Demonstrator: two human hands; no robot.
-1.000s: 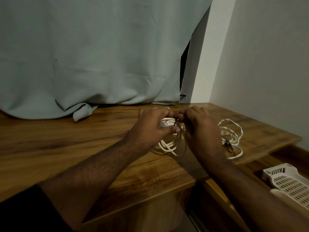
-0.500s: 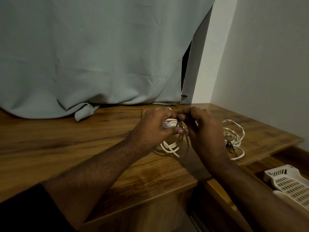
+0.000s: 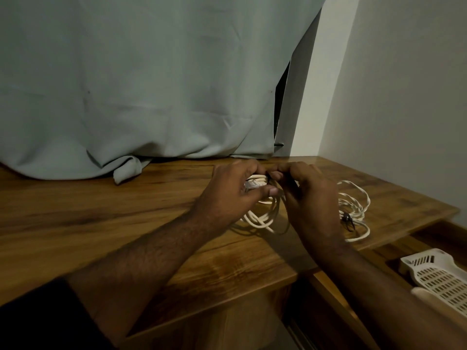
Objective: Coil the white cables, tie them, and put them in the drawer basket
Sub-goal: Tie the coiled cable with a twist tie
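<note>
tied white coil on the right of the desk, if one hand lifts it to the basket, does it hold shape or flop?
The tied cable coil is cinched by a dark tie at one spot only, so it probably lifts as one bundle. Its loops look thin and uneven, so the untied side likely sags. One strand trails toward the desk edge and may drag or snag.

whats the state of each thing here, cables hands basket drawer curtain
held white cable: coiled, gripped at its top, loops resting on the desk
left hand: curled round the coil's top
right hand: pinching at the top of the coil beside the left hand
second white cable: loosely coiled, lying on the desk, with a dark tie
drawer: open
basket: in the drawer, no cable visible inside
curtain: hanging, hem bunched on the desk
</note>
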